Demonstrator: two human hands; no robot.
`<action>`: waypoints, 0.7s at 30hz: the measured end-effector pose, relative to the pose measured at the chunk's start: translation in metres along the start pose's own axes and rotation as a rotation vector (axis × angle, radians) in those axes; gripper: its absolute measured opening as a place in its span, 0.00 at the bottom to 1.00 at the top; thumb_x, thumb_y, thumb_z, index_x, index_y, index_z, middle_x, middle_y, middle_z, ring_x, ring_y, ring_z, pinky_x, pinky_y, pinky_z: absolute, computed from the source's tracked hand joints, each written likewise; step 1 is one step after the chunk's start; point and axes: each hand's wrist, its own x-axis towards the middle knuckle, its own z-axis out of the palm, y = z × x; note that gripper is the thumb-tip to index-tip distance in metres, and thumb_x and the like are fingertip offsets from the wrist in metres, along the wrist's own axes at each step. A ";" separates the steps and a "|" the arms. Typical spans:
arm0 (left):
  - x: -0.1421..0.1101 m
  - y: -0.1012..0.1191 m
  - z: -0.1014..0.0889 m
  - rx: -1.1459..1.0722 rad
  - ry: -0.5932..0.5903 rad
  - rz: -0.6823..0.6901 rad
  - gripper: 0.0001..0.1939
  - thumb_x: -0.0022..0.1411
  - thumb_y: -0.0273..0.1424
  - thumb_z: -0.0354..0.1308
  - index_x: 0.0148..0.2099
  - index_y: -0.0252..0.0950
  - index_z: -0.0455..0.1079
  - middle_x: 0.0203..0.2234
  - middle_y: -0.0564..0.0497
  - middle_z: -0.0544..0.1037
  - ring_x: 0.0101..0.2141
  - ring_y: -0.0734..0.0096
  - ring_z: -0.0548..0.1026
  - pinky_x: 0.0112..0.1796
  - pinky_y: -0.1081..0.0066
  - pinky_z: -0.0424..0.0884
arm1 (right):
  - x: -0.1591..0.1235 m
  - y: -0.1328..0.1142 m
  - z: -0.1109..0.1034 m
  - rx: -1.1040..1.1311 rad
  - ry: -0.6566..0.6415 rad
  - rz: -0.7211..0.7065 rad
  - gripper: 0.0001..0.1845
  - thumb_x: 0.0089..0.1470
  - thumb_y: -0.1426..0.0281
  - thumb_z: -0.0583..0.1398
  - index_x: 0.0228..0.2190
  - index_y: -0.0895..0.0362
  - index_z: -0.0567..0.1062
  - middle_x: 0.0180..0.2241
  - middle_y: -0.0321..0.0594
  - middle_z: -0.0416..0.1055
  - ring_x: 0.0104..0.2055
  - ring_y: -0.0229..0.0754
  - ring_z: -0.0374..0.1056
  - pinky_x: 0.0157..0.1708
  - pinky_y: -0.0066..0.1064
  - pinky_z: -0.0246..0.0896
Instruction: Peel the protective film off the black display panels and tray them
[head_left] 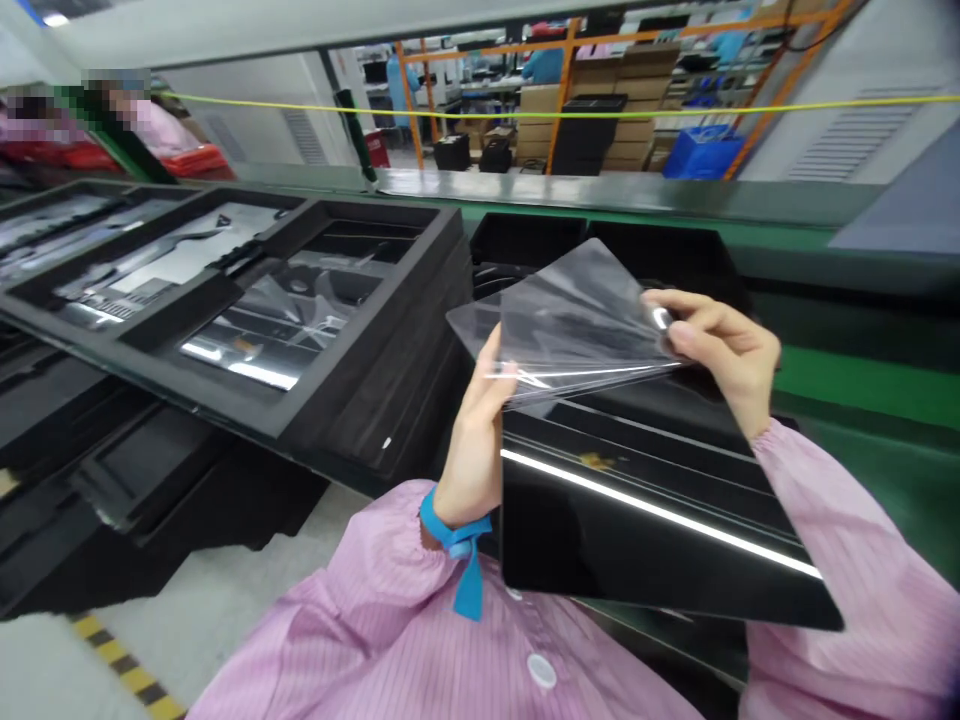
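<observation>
A glossy black flat panel [637, 530] is tilted in front of my chest, with bright light streaks reflected in it. My left hand [476, 430] grips the panel's left edge, thumb over the front. A clear plastic film [585, 310] is folded back over the panel's upper part, its far corners lifted. Thumb and fingers of my right hand [716, 345] pinch the film at its right side. The panel's upper edge is partly hidden behind the film. A blue wrist strap [457, 535] is round my left wrist.
On the left, a black foam tray [307, 400] tops a stack and holds panels with film. Behind my hands stands another black tray [660, 245] on the green bench [900, 385]. A yellow cord [465, 115] crosses behind. People in pink sit at far left.
</observation>
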 end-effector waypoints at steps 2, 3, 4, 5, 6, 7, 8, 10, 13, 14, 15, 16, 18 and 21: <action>-0.005 0.004 0.004 0.000 -0.055 0.044 0.22 0.62 0.28 0.53 0.58 0.44 0.64 0.57 0.60 0.68 0.63 0.63 0.52 0.62 0.63 0.45 | -0.001 0.008 -0.003 0.014 0.022 -0.015 0.12 0.45 0.71 0.64 0.16 0.57 0.69 0.40 0.43 0.73 0.33 0.42 0.67 0.29 0.33 0.56; -0.006 0.005 0.005 0.002 -0.067 0.048 0.22 0.62 0.28 0.53 0.59 0.45 0.63 0.58 0.61 0.66 0.63 0.63 0.50 0.63 0.62 0.43 | -0.001 0.010 -0.004 0.015 0.041 -0.019 0.11 0.45 0.70 0.64 0.16 0.57 0.69 0.40 0.44 0.73 0.30 0.40 0.66 0.27 0.33 0.54; -0.007 0.005 0.006 0.000 -0.071 0.037 0.22 0.63 0.28 0.52 0.59 0.45 0.63 0.59 0.62 0.64 0.64 0.63 0.48 0.63 0.61 0.41 | -0.001 0.010 -0.004 0.009 0.053 -0.012 0.12 0.44 0.70 0.65 0.16 0.58 0.69 0.40 0.45 0.73 0.27 0.39 0.65 0.25 0.33 0.53; -0.008 0.006 0.006 -0.005 -0.077 0.024 0.22 0.63 0.27 0.52 0.59 0.46 0.62 0.60 0.63 0.63 0.64 0.63 0.47 0.63 0.61 0.41 | -0.001 0.009 -0.003 0.001 0.061 0.003 0.13 0.42 0.69 0.65 0.16 0.58 0.68 0.39 0.46 0.73 0.24 0.37 0.63 0.23 0.33 0.52; -0.008 0.007 0.005 -0.012 -0.085 0.012 0.22 0.64 0.27 0.51 0.59 0.46 0.62 0.60 0.64 0.61 0.64 0.63 0.47 0.63 0.61 0.43 | -0.001 0.008 -0.002 -0.008 0.070 0.023 0.14 0.41 0.67 0.66 0.15 0.58 0.68 0.39 0.47 0.73 0.23 0.36 0.62 0.22 0.33 0.52; -0.008 0.008 0.005 -0.021 -0.094 0.008 0.22 0.64 0.26 0.51 0.60 0.45 0.61 0.61 0.63 0.61 0.64 0.63 0.48 0.62 0.61 0.45 | -0.001 0.006 -0.002 -0.019 0.077 0.044 0.15 0.39 0.66 0.67 0.14 0.58 0.68 0.39 0.47 0.73 0.22 0.36 0.61 0.22 0.33 0.52; -0.008 0.008 0.005 -0.030 -0.102 0.009 0.22 0.64 0.26 0.51 0.60 0.44 0.61 0.61 0.63 0.61 0.64 0.63 0.49 0.62 0.62 0.47 | -0.001 0.005 -0.001 -0.032 0.080 0.062 0.16 0.38 0.65 0.67 0.14 0.58 0.67 0.38 0.47 0.73 0.22 0.36 0.62 0.21 0.33 0.52; -0.008 0.009 0.004 -0.033 -0.100 0.025 0.22 0.64 0.25 0.51 0.60 0.41 0.60 0.60 0.61 0.62 0.63 0.64 0.51 0.61 0.66 0.50 | -0.001 0.005 0.000 -0.040 0.099 0.075 0.17 0.36 0.63 0.68 0.13 0.57 0.67 0.38 0.47 0.73 0.22 0.37 0.62 0.20 0.33 0.52; -0.008 0.009 0.004 -0.032 -0.085 0.034 0.25 0.64 0.23 0.50 0.63 0.35 0.56 0.59 0.56 0.64 0.62 0.67 0.55 0.59 0.71 0.53 | -0.003 0.009 0.000 -0.042 0.112 0.064 0.16 0.35 0.63 0.68 0.13 0.57 0.67 0.37 0.46 0.73 0.22 0.37 0.63 0.20 0.32 0.51; -0.007 0.009 0.004 -0.034 -0.083 0.031 0.26 0.64 0.22 0.49 0.63 0.33 0.54 0.59 0.54 0.64 0.62 0.67 0.55 0.59 0.72 0.54 | -0.004 0.012 -0.001 -0.042 0.115 0.056 0.15 0.36 0.64 0.67 0.14 0.57 0.68 0.37 0.46 0.73 0.22 0.37 0.63 0.20 0.33 0.51; -0.007 0.009 0.004 -0.035 -0.082 0.030 0.26 0.64 0.22 0.49 0.64 0.32 0.53 0.59 0.53 0.65 0.61 0.68 0.55 0.58 0.72 0.55 | -0.004 0.014 -0.002 -0.045 0.113 0.052 0.15 0.36 0.64 0.67 0.14 0.57 0.68 0.38 0.45 0.73 0.23 0.37 0.63 0.20 0.33 0.52; -0.007 0.009 0.004 -0.036 -0.083 0.029 0.26 0.64 0.23 0.49 0.64 0.32 0.53 0.59 0.54 0.65 0.62 0.68 0.55 0.58 0.72 0.55 | -0.005 0.016 -0.002 -0.043 0.111 0.044 0.14 0.37 0.64 0.67 0.15 0.57 0.68 0.38 0.45 0.73 0.23 0.37 0.63 0.20 0.33 0.52; -0.007 0.008 0.003 -0.034 -0.081 0.027 0.26 0.64 0.23 0.50 0.63 0.35 0.54 0.59 0.56 0.65 0.62 0.68 0.52 0.59 0.72 0.53 | -0.004 0.020 -0.003 -0.031 0.107 0.028 0.13 0.39 0.65 0.67 0.16 0.56 0.69 0.39 0.44 0.73 0.24 0.38 0.64 0.20 0.33 0.53; -0.006 0.007 0.000 -0.025 -0.079 0.016 0.25 0.64 0.23 0.51 0.62 0.37 0.56 0.59 0.59 0.64 0.62 0.70 0.53 0.60 0.72 0.50 | -0.003 0.021 -0.003 -0.032 0.052 -0.025 0.15 0.40 0.62 0.68 0.17 0.55 0.69 0.40 0.43 0.72 0.36 0.46 0.69 0.30 0.36 0.61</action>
